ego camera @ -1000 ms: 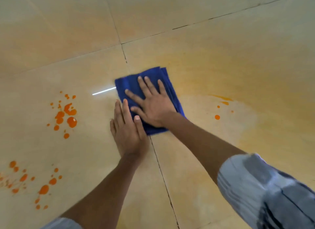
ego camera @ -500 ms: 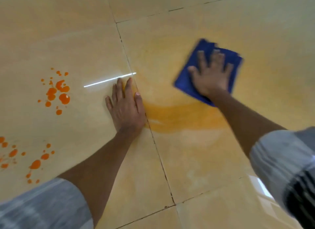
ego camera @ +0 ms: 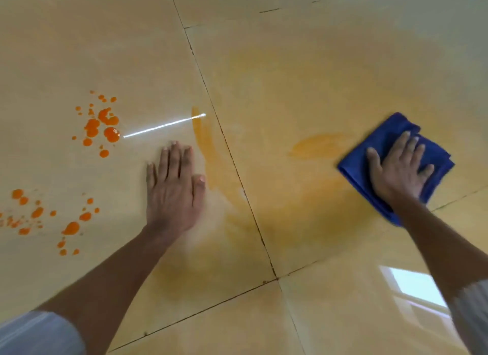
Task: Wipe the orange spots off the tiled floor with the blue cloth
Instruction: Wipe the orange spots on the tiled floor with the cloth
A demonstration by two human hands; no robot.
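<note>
Grip: right hand (ego camera: 396, 175) flat on cloth (ego camera: 438, 156), swept rightward; left hand (ego camera: 174, 193) flat, bracing on floor (ego camera: 290, 64).
Left behind: smears (ego camera: 314, 146).
Remaining: spots (ego camera: 101, 124) untouched.

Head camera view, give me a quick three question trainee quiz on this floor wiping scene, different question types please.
1. True or false: the right hand presses on the blue cloth.
2. Multiple choice: the left hand is A) holding the cloth, B) lying flat on the floor, C) lifted in the air.
3. Fill in: the unwiped orange spots lie to the ____ of the left hand.

Key: 1 true; 2 B; 3 left.
</note>
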